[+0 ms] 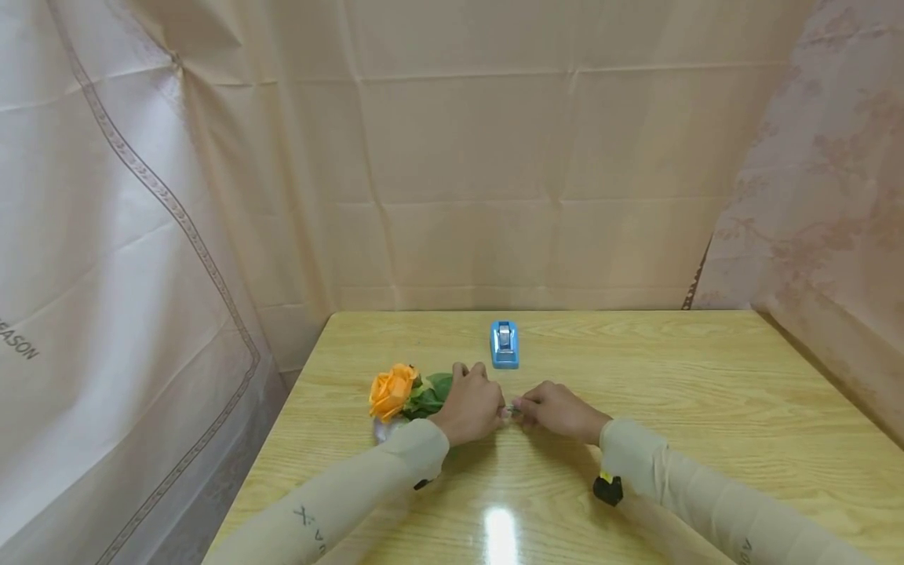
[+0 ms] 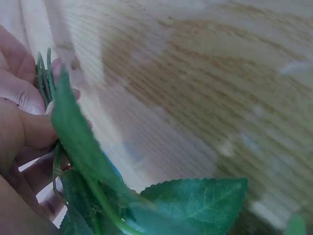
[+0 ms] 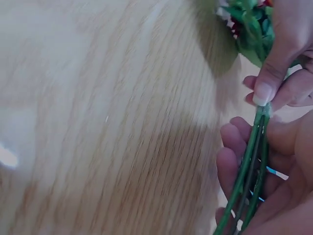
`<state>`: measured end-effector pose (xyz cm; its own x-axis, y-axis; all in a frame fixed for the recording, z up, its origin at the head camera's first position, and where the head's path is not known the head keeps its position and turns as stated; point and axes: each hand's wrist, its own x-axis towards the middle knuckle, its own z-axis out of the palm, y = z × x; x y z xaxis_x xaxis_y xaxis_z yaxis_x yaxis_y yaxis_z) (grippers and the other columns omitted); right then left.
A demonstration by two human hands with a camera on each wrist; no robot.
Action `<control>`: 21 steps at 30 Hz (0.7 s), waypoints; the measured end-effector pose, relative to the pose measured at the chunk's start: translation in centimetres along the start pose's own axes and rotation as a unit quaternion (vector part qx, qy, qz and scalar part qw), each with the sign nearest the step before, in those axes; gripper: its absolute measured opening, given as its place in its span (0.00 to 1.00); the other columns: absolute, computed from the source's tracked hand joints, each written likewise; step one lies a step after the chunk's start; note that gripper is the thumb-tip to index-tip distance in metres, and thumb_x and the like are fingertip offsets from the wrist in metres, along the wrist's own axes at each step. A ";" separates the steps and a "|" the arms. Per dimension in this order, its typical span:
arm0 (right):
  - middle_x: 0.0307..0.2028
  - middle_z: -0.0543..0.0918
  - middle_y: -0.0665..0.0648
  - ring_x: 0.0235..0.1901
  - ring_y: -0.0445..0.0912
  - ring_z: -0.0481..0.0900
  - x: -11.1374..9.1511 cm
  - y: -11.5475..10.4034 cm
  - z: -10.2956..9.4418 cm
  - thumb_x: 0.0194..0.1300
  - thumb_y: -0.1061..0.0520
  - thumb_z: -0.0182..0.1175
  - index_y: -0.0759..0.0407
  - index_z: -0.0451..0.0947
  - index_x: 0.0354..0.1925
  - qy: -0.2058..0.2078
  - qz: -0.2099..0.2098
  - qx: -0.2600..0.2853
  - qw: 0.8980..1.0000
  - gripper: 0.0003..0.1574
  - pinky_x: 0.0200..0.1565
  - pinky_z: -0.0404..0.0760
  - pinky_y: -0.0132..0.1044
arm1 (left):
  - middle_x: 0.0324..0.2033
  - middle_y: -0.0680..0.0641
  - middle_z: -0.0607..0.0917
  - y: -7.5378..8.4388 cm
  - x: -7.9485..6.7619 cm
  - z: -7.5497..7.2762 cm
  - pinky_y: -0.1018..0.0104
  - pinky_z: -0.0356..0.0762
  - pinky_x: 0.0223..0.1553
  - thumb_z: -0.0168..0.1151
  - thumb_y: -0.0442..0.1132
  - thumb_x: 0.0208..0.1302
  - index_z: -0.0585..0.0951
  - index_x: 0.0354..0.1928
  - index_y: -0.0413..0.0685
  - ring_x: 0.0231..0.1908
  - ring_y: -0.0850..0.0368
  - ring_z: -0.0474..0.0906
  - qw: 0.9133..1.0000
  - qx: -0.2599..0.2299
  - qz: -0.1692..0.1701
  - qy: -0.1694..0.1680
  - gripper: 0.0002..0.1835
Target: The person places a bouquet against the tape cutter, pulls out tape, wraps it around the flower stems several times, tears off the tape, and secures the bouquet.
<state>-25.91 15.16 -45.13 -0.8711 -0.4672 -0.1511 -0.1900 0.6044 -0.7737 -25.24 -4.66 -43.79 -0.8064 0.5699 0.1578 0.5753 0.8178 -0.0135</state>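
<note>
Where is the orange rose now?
In the head view, the orange rose is left of the left hand, beside green leaves, nearer the camera than the blue tape dispenser.

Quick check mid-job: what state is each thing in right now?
Left hand: pinching the stems
Right hand: fingers curled around the stems
Stems: bundled together, held by both hands
Orange flower: petals open
Leaves: spread out
Blue tape dispenser: on the table, untouched

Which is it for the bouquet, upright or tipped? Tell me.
Tipped sideways: in the head view, the bouquet points its orange rose left, its stems right.
</note>
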 end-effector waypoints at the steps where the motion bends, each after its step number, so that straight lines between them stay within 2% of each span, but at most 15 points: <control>1: 0.34 0.87 0.52 0.37 0.46 0.83 0.0 0.0 0.0 0.80 0.54 0.54 0.60 0.89 0.44 -0.003 0.001 0.005 1.000 0.18 0.45 0.84 0.44 | 0.23 0.63 0.85 0.0 -0.1 0.0 0.53 0.58 0.47 0.70 0.51 0.66 0.92 0.29 0.60 0.34 0.60 0.65 1.000 0.002 0.001 0.002 0.10; 6: 0.39 0.89 0.56 0.41 0.47 0.84 -0.2 -0.3 -0.2 0.77 0.59 0.56 0.64 0.89 0.46 -0.007 0.008 0.047 0.999 0.15 0.49 0.83 0.46 | 0.23 0.62 0.84 0.1 0.0 -0.1 0.54 0.57 0.46 0.71 0.51 0.67 0.91 0.27 0.59 0.33 0.59 0.65 1.000 -0.010 0.006 -0.002 0.11; 10: 0.40 0.89 0.55 0.42 0.46 0.84 -0.3 -0.4 -0.1 0.75 0.60 0.59 0.63 0.89 0.45 0.011 0.029 0.055 0.998 0.13 0.51 0.83 0.48 | 0.24 0.64 0.84 -0.3 0.4 -0.4 0.54 0.56 0.46 0.69 0.50 0.68 0.90 0.29 0.58 0.34 0.59 0.65 0.998 -0.053 0.013 -0.044 0.11; 16: 0.42 0.89 0.53 0.46 0.46 0.82 -0.3 -0.2 0.1 0.74 0.58 0.61 0.61 0.90 0.45 0.035 0.042 0.043 0.998 0.12 0.54 0.80 0.52 | 0.29 0.64 0.84 -1.5 1.3 -0.8 0.52 0.57 0.54 0.65 0.50 0.72 0.92 0.38 0.57 0.38 0.59 0.67 0.987 -0.098 0.023 -0.128 0.11; 19: 0.42 0.89 0.53 0.45 0.47 0.83 -0.3 -0.2 0.2 0.74 0.58 0.61 0.60 0.91 0.44 0.042 0.049 0.046 0.997 0.12 0.55 0.79 0.53 | 0.26 0.64 0.82 -1.7 1.4 -0.9 0.49 0.58 0.57 0.63 0.50 0.73 0.91 0.37 0.55 0.38 0.58 0.67 0.984 -0.096 0.020 -0.145 0.12; 21: 0.42 0.88 0.52 0.44 0.46 0.82 -0.2 -0.2 0.3 0.74 0.58 0.61 0.59 0.91 0.43 0.045 0.053 0.047 0.996 0.12 0.55 0.79 0.54 | 0.23 0.63 0.81 -1.6 1.5 -0.8 0.48 0.58 0.58 0.64 0.49 0.73 0.90 0.33 0.55 0.38 0.57 0.68 0.986 -0.085 0.023 -0.139 0.13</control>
<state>-25.52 14.94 -45.12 -0.9221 -0.3409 -0.1831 -0.0546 0.5830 -0.8106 -27.25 -5.23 -42.76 -0.7721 0.6246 -0.1172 0.6071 0.7794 0.1547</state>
